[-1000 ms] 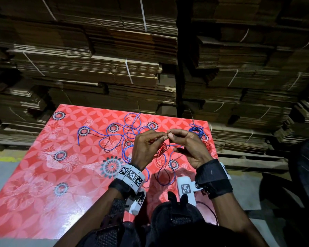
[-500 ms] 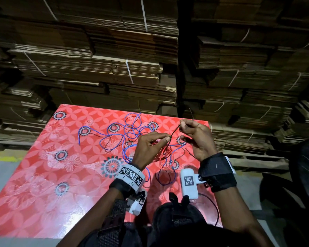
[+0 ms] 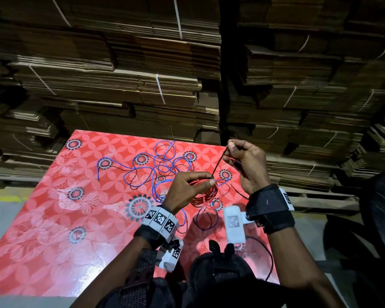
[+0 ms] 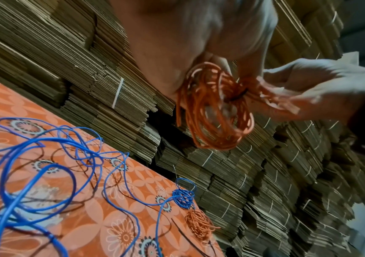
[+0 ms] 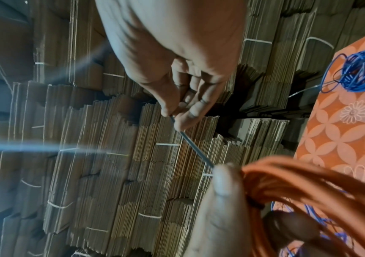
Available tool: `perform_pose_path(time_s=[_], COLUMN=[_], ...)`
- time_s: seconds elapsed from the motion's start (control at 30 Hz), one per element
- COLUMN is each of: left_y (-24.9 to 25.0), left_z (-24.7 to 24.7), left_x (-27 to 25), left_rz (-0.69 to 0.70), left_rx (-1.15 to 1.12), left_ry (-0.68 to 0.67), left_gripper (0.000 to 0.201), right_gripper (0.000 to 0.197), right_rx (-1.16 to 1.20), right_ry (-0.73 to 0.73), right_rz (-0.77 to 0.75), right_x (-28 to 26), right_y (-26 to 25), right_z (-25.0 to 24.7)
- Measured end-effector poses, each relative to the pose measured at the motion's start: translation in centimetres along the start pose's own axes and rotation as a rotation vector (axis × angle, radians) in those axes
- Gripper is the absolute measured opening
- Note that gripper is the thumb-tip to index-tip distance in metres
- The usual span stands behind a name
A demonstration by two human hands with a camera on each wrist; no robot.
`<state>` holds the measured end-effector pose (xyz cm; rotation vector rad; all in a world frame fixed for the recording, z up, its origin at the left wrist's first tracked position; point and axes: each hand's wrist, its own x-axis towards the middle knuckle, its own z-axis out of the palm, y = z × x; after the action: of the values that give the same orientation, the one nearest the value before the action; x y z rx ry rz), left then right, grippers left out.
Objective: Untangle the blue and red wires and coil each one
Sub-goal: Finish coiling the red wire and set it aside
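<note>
**Red coil pinched above the table, a dark tie stretched from it**

The left hand [image 3: 188, 190] pinches the red wire coil [image 3: 206, 194] above the red floral table [image 3: 53, 218]. The right hand [image 3: 246, 165] pinches a thin dark tie [image 3: 219, 162], taut up from the coil. The blue wire [image 3: 156, 165] sprawls loose on the table beyond the coil. Stacked cardboard [image 3: 142, 74] stands behind the table. Wrist tags carry only square codes; no readable writing.

my tabletop [image 3: 53, 218] wears a red flowered cover. on it sprawls the loose blue wire [image 3: 156, 167]; near its far right corner lie a small blue coil [image 4: 183, 198] and a red coil [image 4: 199, 224].
</note>
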<state>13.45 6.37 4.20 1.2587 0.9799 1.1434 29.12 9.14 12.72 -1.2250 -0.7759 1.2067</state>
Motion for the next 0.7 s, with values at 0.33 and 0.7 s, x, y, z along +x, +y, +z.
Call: perform_pose_path(time_s=[0.33, 0.7], left_y=[0.6, 1.2], left_z=[-0.7, -0.8], left_x=[1.0, 1.2], left_rz=[0.075, 0.045], left_rx=[0.173, 0.093], left_ry=[-0.056, 0.007], left_gripper=[0.016, 0.018], right_gripper=[0.008, 0.010], right_rx=[0.053, -0.266], right_ry=[0.051, -0.177], right_rz=[-0.055, -0.106], right_x=[0.7, -1.8], right_y=[-1.2, 2.9], right_z=[0.3, 0.5])
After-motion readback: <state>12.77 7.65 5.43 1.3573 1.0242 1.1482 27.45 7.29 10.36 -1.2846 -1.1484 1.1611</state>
